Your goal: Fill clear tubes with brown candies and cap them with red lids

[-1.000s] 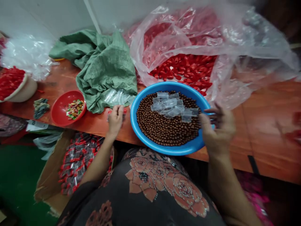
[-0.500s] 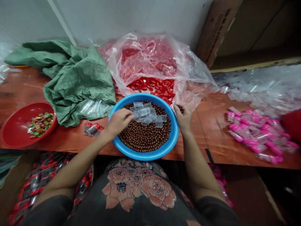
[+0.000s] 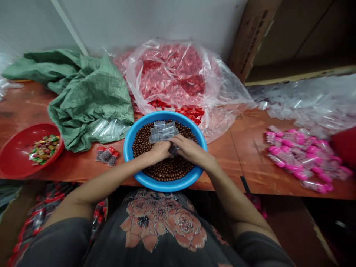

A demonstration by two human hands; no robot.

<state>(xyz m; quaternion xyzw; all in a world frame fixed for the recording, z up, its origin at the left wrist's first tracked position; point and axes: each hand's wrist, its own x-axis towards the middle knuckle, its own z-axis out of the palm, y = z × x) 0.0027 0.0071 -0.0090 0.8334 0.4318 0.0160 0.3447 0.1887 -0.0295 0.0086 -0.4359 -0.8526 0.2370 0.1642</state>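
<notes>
A blue basin (image 3: 167,187) filled with small brown balls (image 3: 164,174) stands on the table in front of me. Several clear plastic containers (image 3: 164,130) lie in a heap on the balls. My left hand (image 3: 160,152) and my right hand (image 3: 187,148) meet low over the middle of the basin, just on the near side of that heap. Their fingers are closed around a small clear container (image 3: 174,150), mostly hidden between them. What is inside it cannot be made out.
Red-capped filled containers (image 3: 107,155) lie left of the basin, near a red bowl (image 3: 13,163) of wrapped sweets. A green sack (image 3: 91,100) and a clear bag (image 3: 222,89) of red caps lie behind. Pink-capped containers (image 3: 306,155) are spread at the right.
My right hand has come from the basin's right rim in to the middle. My left hand has moved right and nearer to me, so both hands now meet.
</notes>
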